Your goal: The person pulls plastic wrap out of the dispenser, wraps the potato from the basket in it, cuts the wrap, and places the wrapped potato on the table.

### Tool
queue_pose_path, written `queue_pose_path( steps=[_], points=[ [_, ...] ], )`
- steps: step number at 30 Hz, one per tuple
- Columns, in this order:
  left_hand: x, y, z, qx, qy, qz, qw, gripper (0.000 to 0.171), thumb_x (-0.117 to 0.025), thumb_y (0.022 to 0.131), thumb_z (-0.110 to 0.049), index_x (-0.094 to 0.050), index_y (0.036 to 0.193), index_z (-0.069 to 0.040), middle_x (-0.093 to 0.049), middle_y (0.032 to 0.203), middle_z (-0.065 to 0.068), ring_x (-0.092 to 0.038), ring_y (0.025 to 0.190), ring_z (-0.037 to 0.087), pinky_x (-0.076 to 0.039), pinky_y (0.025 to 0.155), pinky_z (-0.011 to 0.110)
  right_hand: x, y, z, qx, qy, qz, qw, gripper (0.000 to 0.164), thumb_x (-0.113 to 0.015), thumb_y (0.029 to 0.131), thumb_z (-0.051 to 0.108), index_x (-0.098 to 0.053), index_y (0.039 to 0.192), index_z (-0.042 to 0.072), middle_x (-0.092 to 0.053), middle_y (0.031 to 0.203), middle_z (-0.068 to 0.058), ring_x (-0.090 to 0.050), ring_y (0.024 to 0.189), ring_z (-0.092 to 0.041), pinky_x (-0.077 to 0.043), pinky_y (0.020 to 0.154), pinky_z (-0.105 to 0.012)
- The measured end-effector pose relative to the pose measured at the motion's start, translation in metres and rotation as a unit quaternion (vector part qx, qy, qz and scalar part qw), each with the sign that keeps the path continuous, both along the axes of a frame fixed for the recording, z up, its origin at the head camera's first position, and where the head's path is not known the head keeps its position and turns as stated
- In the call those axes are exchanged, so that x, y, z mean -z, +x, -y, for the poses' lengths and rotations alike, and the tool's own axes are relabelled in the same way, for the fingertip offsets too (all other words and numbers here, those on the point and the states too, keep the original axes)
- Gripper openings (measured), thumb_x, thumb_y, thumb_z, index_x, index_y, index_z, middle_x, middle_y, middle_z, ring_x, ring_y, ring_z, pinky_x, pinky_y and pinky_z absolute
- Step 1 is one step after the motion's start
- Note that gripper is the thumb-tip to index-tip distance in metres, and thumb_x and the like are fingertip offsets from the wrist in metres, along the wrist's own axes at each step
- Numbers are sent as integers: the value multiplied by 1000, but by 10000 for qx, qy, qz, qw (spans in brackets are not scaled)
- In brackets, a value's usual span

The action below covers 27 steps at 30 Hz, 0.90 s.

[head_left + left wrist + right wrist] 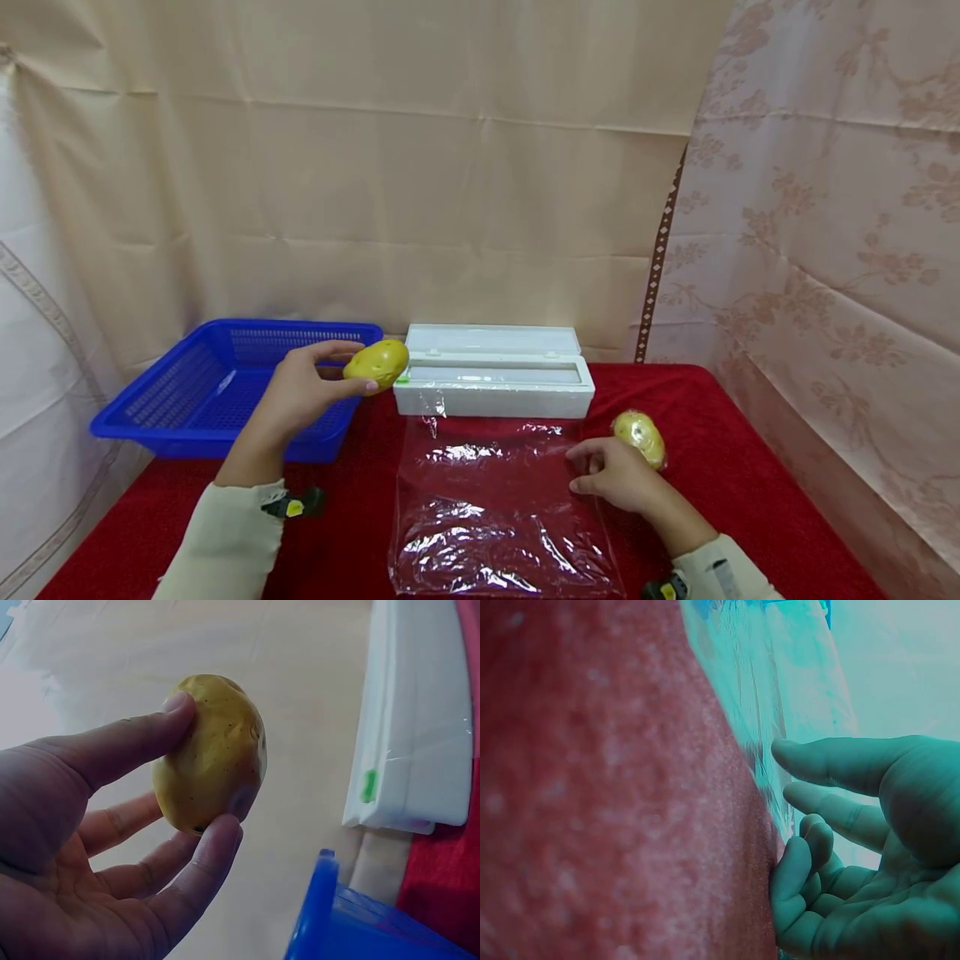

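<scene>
A yellow potato (378,365) is raised in my left hand (303,387), to the right of the basket's near rim. In the left wrist view, thumb and fingertips grip the potato (210,754) from two sides. My right hand (618,479) is low at the right edge of a sheet of clear cling film (495,492). Its fingers are loosely bent, with a gap between thumb and forefinger and nothing held in the right wrist view. Just behind that hand lies a second potato (640,437), wrapped in shiny film.
A white cling film box (495,400) stands at the back centre, lid raised, the film running from it toward me. A blue plastic basket (202,433) stands at the left. Red cloth (720,500) covers the table; curtains hang behind and at both sides.
</scene>
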<state>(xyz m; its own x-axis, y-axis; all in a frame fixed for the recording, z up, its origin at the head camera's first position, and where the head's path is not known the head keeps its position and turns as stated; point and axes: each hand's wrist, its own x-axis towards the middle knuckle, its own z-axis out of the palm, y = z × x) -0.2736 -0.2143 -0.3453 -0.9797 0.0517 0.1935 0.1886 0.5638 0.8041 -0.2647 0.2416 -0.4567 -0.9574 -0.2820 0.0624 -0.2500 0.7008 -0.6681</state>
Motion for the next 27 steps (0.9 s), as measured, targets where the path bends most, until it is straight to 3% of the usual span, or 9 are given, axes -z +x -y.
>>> queue_pose_path(
  steps=[5,10,16,27],
  points=[
    [4,0,-12,126,-221,-86,9996,69,-90,79,-41,-65,136,-12,-64,137,18,-68,117,38,-61,85,41,-2,0,0,-35,-26,11,10000,35,-88,76,13,-77,109,8,-56,69,1,-51,62,-11,-43,55,-25],
    [9,0,-25,461,-243,-86,9986,64,-91,78,-39,-68,133,-14,-67,131,18,-70,113,35,-61,82,41,-1,1,-1,-51,-73,69,9999,36,-89,76,13,-77,110,8,-56,70,1,-51,64,-11,-43,55,-25],
    [20,-2,-38,786,-217,-146,9966,58,-92,78,-29,-70,128,-12,-74,117,12,-73,99,25,-60,78,35,1,2,-2,-20,-85,64,9999,36,-89,75,13,-77,109,8,-56,69,1,-51,63,-11,-43,55,-25],
    [31,2,-62,1055,-337,-9,9938,53,-95,74,-25,-73,121,-17,-75,109,3,-72,94,17,-59,77,33,-1,1,-1,-22,-117,120,9999,36,-89,76,12,-77,109,8,-55,68,0,-50,61,-12,-41,53,-24]
  ],
)
